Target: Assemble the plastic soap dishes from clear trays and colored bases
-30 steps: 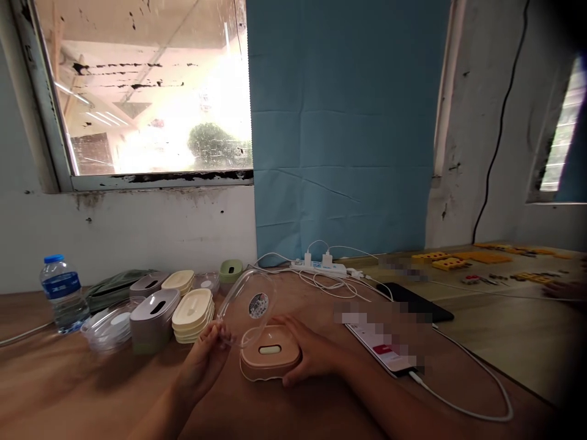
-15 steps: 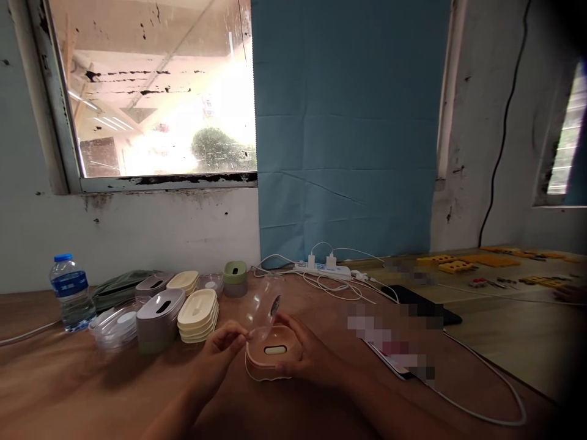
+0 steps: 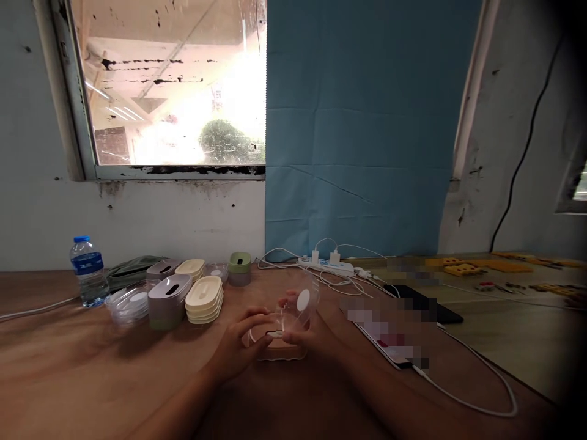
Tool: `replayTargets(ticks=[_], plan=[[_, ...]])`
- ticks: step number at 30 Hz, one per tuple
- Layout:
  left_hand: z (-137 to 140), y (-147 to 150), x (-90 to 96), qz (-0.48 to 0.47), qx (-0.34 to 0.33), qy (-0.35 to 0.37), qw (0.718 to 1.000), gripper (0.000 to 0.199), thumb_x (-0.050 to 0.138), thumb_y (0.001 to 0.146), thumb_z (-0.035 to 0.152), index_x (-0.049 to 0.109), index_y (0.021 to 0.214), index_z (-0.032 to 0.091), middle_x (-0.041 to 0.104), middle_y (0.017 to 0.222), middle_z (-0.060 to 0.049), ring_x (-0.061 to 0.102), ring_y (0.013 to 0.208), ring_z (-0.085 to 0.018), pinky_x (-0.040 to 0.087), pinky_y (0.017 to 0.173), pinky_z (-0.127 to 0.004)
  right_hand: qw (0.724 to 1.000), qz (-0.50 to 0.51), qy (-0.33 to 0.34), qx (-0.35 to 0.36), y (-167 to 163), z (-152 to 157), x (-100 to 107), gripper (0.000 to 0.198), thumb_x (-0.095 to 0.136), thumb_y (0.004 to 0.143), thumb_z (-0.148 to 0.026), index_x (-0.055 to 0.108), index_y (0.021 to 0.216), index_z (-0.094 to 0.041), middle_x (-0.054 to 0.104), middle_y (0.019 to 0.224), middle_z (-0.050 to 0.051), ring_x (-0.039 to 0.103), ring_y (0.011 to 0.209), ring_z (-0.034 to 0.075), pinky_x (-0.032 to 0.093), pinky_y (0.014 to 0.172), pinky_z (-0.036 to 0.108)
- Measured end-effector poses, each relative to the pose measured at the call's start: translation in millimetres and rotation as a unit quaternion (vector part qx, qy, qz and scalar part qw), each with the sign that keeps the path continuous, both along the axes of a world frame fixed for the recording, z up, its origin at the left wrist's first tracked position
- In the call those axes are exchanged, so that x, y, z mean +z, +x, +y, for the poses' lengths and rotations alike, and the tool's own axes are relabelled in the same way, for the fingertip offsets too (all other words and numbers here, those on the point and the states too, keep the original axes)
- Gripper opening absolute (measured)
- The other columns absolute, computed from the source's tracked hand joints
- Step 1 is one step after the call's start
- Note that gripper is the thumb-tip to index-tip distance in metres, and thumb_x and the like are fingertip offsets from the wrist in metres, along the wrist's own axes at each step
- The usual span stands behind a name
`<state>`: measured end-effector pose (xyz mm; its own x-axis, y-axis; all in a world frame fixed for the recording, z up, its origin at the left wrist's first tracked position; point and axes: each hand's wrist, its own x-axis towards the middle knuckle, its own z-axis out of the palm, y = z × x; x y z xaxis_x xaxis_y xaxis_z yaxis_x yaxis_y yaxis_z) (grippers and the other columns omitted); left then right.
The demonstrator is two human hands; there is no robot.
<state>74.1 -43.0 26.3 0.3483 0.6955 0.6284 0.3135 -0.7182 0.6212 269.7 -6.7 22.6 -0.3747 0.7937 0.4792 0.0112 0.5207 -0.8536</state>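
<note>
On the brown table [image 3: 92,385], the peach box [image 3: 282,353] sits between the 2 hands. The left hand [image 3: 236,343] half curls at its left side; the right hand [image 3: 312,335] curves by its right, fingers showing through a tilted clear lid [image 3: 310,305]. I cannot tell which hand grips what.
</note>
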Motion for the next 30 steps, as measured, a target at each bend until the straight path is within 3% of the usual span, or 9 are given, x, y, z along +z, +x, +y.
replayTargets(ticks=[3,6,10,14,20,30], plan=[[8,-10,-3.3,-0.032,0.0,-0.029,0.999,0.042,0.06,0.071,0.03,0.049,0.11,0.023,0.049,0.113,-0.007,0.043,0.11,-0.022,0.033,0.095,-0.037,0.994,-0.091,0.043,-0.053,13,-2,11,0.089,0.074,0.05,-0.033,0.024,0.123,-0.024,0.039,0.117,0.008,0.04,0.111,0.025,0.033,0.094,0.04],[19,-19,-11.4,-0.091,-0.071,-0.103,0.988,0.062,0.067,0.065,0.029,0.037,0.119,0.023,0.042,0.121,-0.009,0.041,0.112,-0.023,0.031,0.096,-0.04,0.968,-0.203,0.106,-0.103,21,-8,24,0.088,0.073,0.049,-0.025,0.027,0.124,-0.027,0.033,0.12,0.006,0.039,0.11,0.024,0.034,0.093,0.037],[24,-22,-18.8,-0.118,-0.142,-0.155,0.97,0.079,0.072,0.059,0.025,0.027,0.124,0.024,0.035,0.128,-0.012,0.039,0.115,-0.025,0.029,0.098,-0.042,0.939,-0.288,0.153,-0.111,22,-15,33,0.086,0.071,0.047,-0.02,0.031,0.123,-0.029,0.031,0.115,0.005,0.042,0.105,0.023,0.039,0.088,0.034],[20,-18,-18.4,-0.082,-0.102,-0.149,0.98,0.083,0.072,0.057,0.021,0.025,0.125,0.026,0.036,0.129,-0.012,0.038,0.116,-0.024,0.027,0.099,-0.041,0.924,-0.326,0.173,-0.1,20,-17,33,0.087,0.072,0.048,-0.024,0.031,0.124,-0.03,0.029,0.116,0.004,0.041,0.106,0.023,0.038,0.089,0.032],[19,-19,-16.3,-0.042,-0.055,-0.129,0.989,0.079,0.072,0.057,0.023,0.029,0.123,0.024,0.039,0.127,-0.012,0.039,0.115,-0.024,0.03,0.098,-0.039,0.923,-0.329,0.176,-0.094,19,-14,28,0.089,0.072,0.049,-0.027,0.028,0.127,-0.031,0.027,0.117,0.004,0.038,0.11,0.024,0.036,0.091,0.032],[30,-25,-20.3,-0.01,0.002,-0.103,0.995,0.073,0.074,0.053,0.028,0.041,0.118,0.02,0.045,0.121,-0.012,0.043,0.111,-0.025,0.034,0.095,-0.039,0.946,-0.275,0.16,-0.063,20,-7,20,0.09,0.073,0.047,-0.028,0.027,0.125,-0.021,0.033,0.119,0.008,0.038,0.109,0.025,0.035,0.092,0.035]])
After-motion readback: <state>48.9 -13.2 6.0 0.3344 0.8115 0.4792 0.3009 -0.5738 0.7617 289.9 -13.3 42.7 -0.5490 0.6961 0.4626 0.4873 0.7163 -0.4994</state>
